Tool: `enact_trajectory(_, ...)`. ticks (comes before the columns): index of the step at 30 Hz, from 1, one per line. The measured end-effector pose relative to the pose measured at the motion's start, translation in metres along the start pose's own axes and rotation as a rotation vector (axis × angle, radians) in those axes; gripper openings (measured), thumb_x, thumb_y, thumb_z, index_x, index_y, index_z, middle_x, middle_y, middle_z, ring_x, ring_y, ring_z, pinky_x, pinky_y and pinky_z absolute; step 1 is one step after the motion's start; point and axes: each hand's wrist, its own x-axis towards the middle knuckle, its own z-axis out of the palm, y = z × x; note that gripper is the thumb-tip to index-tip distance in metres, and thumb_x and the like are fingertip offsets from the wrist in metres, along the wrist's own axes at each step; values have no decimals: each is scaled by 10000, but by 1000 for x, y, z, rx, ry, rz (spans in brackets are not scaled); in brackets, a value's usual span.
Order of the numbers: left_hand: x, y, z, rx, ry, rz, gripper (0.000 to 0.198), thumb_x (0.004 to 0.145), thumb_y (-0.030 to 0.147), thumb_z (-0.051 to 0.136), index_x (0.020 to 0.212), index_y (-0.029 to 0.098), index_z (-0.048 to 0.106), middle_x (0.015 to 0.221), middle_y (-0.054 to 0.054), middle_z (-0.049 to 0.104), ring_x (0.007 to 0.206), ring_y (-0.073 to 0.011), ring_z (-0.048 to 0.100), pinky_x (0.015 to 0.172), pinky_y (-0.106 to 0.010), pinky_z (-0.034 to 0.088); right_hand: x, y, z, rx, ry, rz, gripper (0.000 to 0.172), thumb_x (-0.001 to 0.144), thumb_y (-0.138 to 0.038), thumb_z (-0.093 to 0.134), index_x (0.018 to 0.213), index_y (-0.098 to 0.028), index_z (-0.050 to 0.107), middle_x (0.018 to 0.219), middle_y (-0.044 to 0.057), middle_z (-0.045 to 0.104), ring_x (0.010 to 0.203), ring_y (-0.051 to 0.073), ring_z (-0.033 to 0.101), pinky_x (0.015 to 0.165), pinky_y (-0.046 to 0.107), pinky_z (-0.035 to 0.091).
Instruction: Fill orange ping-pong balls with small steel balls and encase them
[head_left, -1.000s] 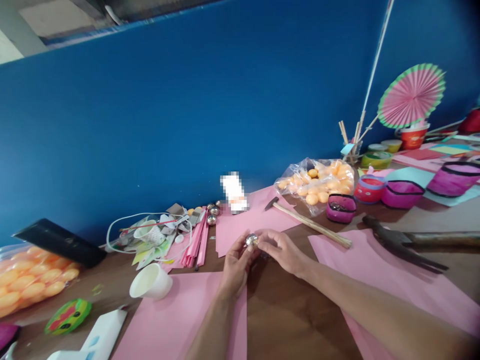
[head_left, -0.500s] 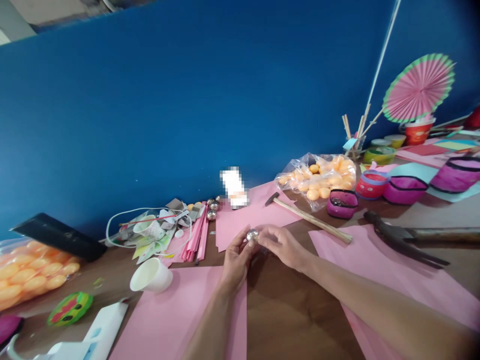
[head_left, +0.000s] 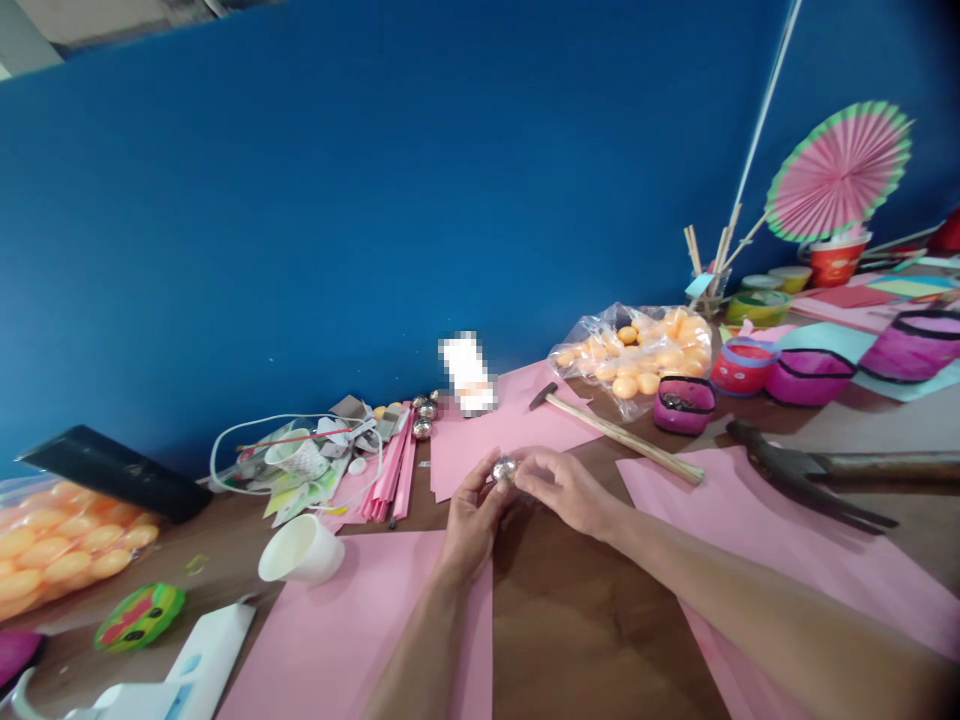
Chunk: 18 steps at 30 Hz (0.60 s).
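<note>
Over the brown table, a shiny silver ball [head_left: 504, 468] is pinched between the thumb and fingers of my left hand [head_left: 474, 520]. My right hand [head_left: 562, 488] is at the ball's right side, thumb and forefinger bent together in a pinch with their tips against or very close to it. Whether anything small sits between those right fingertips is hidden. Just beyond my hands lies pink paper [head_left: 480, 450], and a small hammer [head_left: 622, 435] with a pale wooden handle rests to the right.
A claw hammer [head_left: 817, 470] lies on pink paper at the right. Several bowls, including a small purple bowl [head_left: 684, 408], stand behind it. A bag of orange balls [head_left: 652, 355] sits at the back. On the left are a white cup [head_left: 304, 550] and a power strip [head_left: 202, 660].
The view has shifted very slightly. Both hands stay at the silver ball in nearly the same pose, and nothing else visibly moves.
</note>
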Motion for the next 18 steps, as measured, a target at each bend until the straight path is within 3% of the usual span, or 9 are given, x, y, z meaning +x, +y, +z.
enact_trajectory(9,1,-1,0,77,13,66,369,704,217,645,1061,195,551,1092,-82,613,999,-219,570,910,-392,413,0,1,0,-10,4,-1,131,780,-268,537,704,-177,590,1035,58,621,948,185,564,848,310,411)
enact_trajectory(18,-1,-1,0,104,31,57,392,704,231,643,1083,195,551,1085,-84,615,983,-222,576,911,-396,408,-1,5,-1,-17,16,49,146,756,-295,554,699,-170,604,903,48,659,854,190,588,789,309,434)
